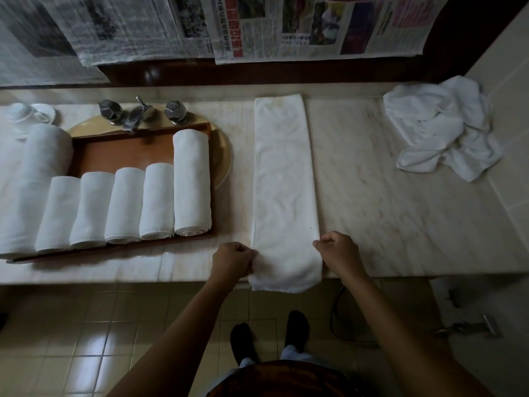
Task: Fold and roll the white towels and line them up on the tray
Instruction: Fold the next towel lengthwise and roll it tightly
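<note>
A white towel [283, 179], folded into a long narrow strip, lies on the marble counter and runs from the back wall to the front edge, where its near end hangs slightly over. My left hand [233, 260] pinches the strip's near left edge. My right hand [339, 253] pinches its near right edge. To the left, a brown wooden tray [123, 151] holds several rolled white towels [159, 202] side by side. A heap of loose white towels [440, 124] lies at the back right.
Metal taps [140, 113] stand behind the tray over a tan basin rim [224, 164]. White cups [27, 113] sit at the far left. Newspapers [200, 24] hang on the back wall. Tiled floor and my feet [269, 336] lie below the counter edge.
</note>
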Available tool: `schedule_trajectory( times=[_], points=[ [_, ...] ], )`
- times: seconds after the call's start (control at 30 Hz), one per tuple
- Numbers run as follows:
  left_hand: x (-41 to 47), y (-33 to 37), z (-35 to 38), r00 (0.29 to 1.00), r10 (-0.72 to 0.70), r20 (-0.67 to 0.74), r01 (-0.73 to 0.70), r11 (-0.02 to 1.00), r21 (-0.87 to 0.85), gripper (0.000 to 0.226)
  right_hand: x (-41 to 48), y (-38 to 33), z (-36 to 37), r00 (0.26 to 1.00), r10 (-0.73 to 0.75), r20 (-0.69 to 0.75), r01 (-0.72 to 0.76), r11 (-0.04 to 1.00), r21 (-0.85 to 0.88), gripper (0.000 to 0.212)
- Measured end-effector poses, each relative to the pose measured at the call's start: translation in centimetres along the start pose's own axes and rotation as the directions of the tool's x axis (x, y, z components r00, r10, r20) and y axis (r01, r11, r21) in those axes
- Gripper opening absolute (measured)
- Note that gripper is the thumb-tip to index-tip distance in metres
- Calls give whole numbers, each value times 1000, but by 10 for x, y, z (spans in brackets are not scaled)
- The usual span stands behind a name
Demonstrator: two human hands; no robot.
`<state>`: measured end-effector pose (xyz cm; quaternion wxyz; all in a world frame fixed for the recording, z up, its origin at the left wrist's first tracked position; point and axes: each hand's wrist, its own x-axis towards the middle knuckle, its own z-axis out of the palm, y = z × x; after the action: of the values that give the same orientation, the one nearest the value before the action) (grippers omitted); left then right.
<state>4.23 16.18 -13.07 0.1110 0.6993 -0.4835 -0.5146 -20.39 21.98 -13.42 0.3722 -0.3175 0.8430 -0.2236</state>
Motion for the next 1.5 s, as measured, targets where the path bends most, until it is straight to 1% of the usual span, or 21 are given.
schedule_trajectory(
  times=[0.1,0.17,0.23,0.3,0.37,0.43,0.5,0.57,0.63,0.77,0.9,1.07,1.2,1.27,1.33,1.4,1.47,1.5],
  points=[
    [-9,-10,2,998,55,0,-54,988,141,13,-9,13,2,1000,-3,-1,3,999,-33,15],
    [-11,-13,6,995,101,-19,-94,970,226,12,-12,17,4,999,-13,-36,11,998,-54,18],
    [-9,-9,8,991,134,-31,-121,958,259,17,-10,16,5,997,-12,-71,9,999,-47,25],
    [-5,3,7,989,144,-43,-129,960,248,21,-3,9,4,996,-21,-91,16,999,-51,31],
    [1,13,7,987,154,-43,-141,964,225,20,5,2,2,995,-50,-89,44,997,-61,31],
    [7,21,6,987,160,-35,-148,963,223,18,10,-4,1,994,-74,-83,68,995,-79,29],
    [11,24,5,989,145,-34,-136,974,183,17,13,-6,-1,993,-92,-81,84,992,-96,27],
    [10,22,3,991,128,-39,-122,985,122,17,11,-6,-3,993,-83,-79,76,993,-91,22],
    [6,14,4,993,113,-30,-109,989,103,16,5,0,-4,994,-74,-75,67,994,-89,19],
    [-3,-1,9,995,97,-11,-91,961,260,13,-3,14,-4,997,-60,-52,54,992,-112,26],
    [4,17,11,993,118,-4,-113,964,240,19,6,6,-5,995,-56,-86,49,995,-83,31],
    [19,42,8,988,146,-53,-129,963,237,20,18,-13,-7,995,-79,-64,70,989,-133,29],
    [19,35,3,989,137,-51,-126,977,174,19,15,-7,-10,998,-53,-45,47,990,-130,22],
    [15,26,2,991,127,-28,-121,977,174,20,11,0,-10,999,-39,-16,37,989,-146,22],
    [11,15,2,992,124,5,-122,968,218,18,8,8,-8,1000,-20,15,22,986,-163,26],
    [10,11,1,991,137,11,-134,951,278,16,7,9,-8,1000,-6,15,8,987,-163,31],
    [10,16,0,983,185,-1,-173,921,350,16,10,5,-8,1000,-27,-6,25,986,-163,32],
    [9,21,1,972,233,-17,-208,896,392,18,12,0,-7,998,-59,-22,54,983,-174,31]
  ],
)
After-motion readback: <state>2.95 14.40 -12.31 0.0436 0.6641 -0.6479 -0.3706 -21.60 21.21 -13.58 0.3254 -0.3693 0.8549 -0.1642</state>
